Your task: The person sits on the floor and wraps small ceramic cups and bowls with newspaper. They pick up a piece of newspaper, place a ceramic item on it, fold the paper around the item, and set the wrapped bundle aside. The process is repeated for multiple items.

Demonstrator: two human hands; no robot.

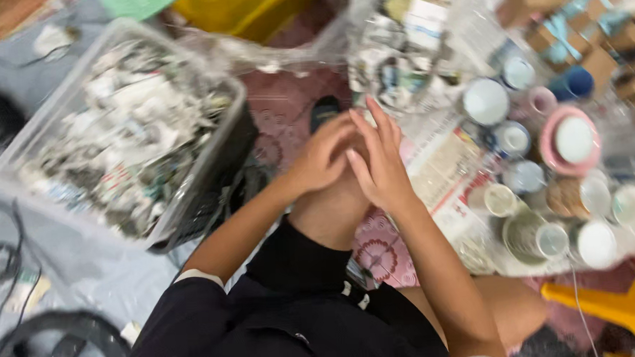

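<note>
Both hands pressed together over raised knee. Left hand (322, 159) curled around right hand (378, 165), whose fingers (380, 118) point up, straight. Can't tell if anything's pinched between palms, picture's pretty blurry. Knee in black fabric, patterned pink mat (378, 251) underneath on floor. To left: clear plastic bin (119, 130), rectangular, heaped with pale shredded paper scraps. To right: bunch of small round pots (546, 190), white and pink lids, sitting on printed newspaper (442, 166). Yellow plastic stool (633, 304) bottom right corner.
</note>
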